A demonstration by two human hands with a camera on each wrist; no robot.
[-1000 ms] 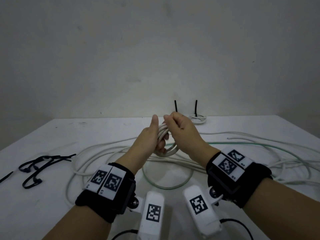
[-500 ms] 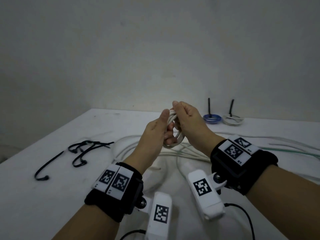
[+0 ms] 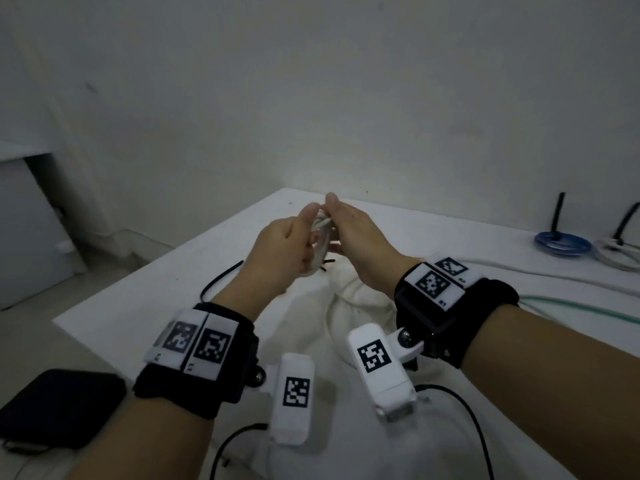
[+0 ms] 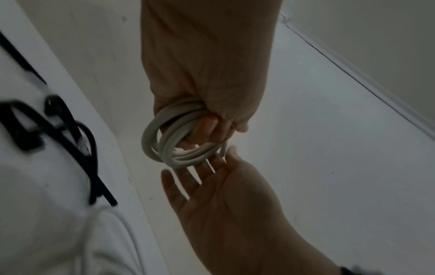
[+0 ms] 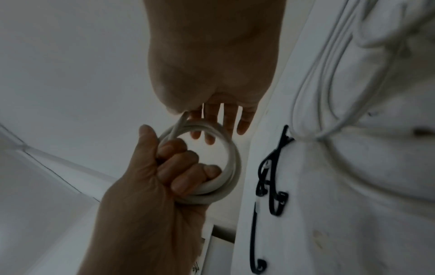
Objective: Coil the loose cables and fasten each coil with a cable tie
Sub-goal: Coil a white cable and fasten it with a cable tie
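A: Surface, room?
B: White table (image 3: 145, 292) in a corner of plain walls, loose white cables (image 5: 329, 78) and black cable ties (image 5: 270, 173) on it.
A: Finished coils?
B: Two far right, blue (image 3: 561, 242) and white (image 3: 620, 252).
A: Hands?
B: Left hand (image 3: 280, 247) is clenched round one white coil (image 4: 174, 143), held above the table. Right hand (image 3: 360, 237): fingers straight, touching it.

Cable coil (image 4: 179, 148): smooth pale plastic jacket, slight sheen. Cable ties (image 5: 270, 178): thin black plastic, smooth. Table (image 3: 145, 292): white, matt, few scuffs. Wrist bands (image 3: 485, 306): black cloth, matt.
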